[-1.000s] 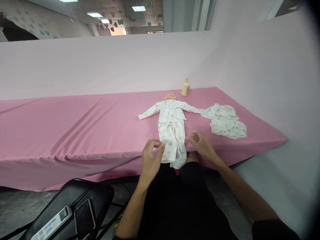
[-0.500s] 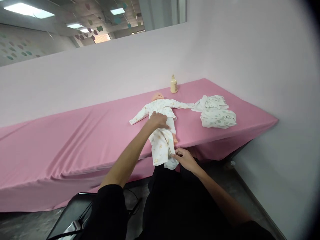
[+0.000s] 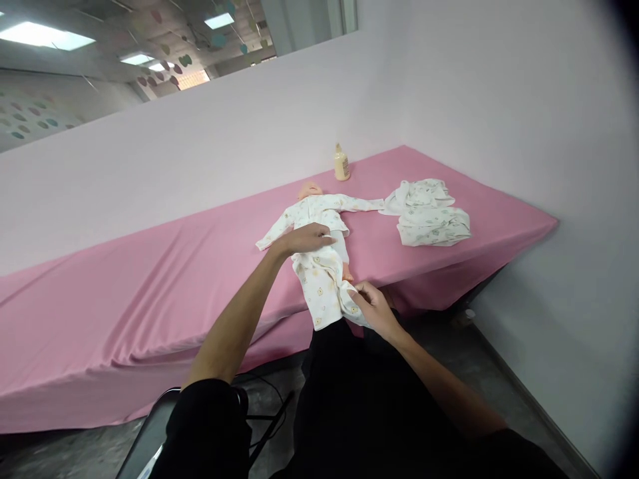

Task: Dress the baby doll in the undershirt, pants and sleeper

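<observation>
A baby doll [image 3: 310, 189] lies on its back on the pink-covered table, head towards the wall. It wears a white printed top [image 3: 314, 209], sleeves spread to both sides. White printed baby pants [image 3: 319, 289] lie over its lower body, the legs hanging past the table's front edge. My left hand [image 3: 310, 238] is closed on the upper part of the pants at the doll's middle, its fingertips partly hidden. With thumb and fingers, my right hand [image 3: 375, 309] pinches the pants' right-hand leg, just below the doll's bare foot [image 3: 347, 271].
Folded white printed cloths [image 3: 433, 226] lie to the right, touching the top's sleeve end. A pump bottle [image 3: 341, 163] stands by the wall. The pink cover [image 3: 150, 279] hangs over the table's front. A dark chair [image 3: 150, 426] stands at lower left.
My right hand has drawn the pants leg slightly up and to the right, and the doll's foot shows beside it. My left hand stays at the doll's middle. The view has shifted a little.
</observation>
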